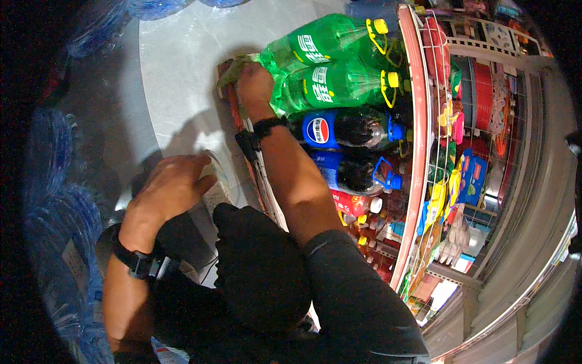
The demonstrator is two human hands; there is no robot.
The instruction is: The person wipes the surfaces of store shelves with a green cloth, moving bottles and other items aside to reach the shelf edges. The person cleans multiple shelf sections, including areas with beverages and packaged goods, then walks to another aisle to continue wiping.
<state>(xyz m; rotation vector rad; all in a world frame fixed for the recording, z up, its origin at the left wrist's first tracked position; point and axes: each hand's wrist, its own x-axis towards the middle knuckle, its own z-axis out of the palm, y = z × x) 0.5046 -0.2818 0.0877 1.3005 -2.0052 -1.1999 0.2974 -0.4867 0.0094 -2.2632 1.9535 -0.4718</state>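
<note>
My right hand [255,84] is closed around a greenish cloth [231,70] at the front edge of a low shelf [238,109]. Right beside that hand are the bases of two green soda bottles [300,86] with yellow caps and handles. Dark Pepsi bottles [318,130] with blue caps stand alongside my right forearm. My left hand [170,184], with a black watch on its wrist, is lower and to the left, fingers bent. It is nearest to a pale object [218,184], perhaps a shoe; whether it grips this cannot be told.
The view is turned sideways, so the bottles appear lying down. A red-label bottle [352,204] follows the Pepsi. Wire-fronted shelving [439,182] above holds packaged snacks. Grey floor tiles [182,59] lie before the shelf. Blue plastic-wrapped packs [63,227] line the left side.
</note>
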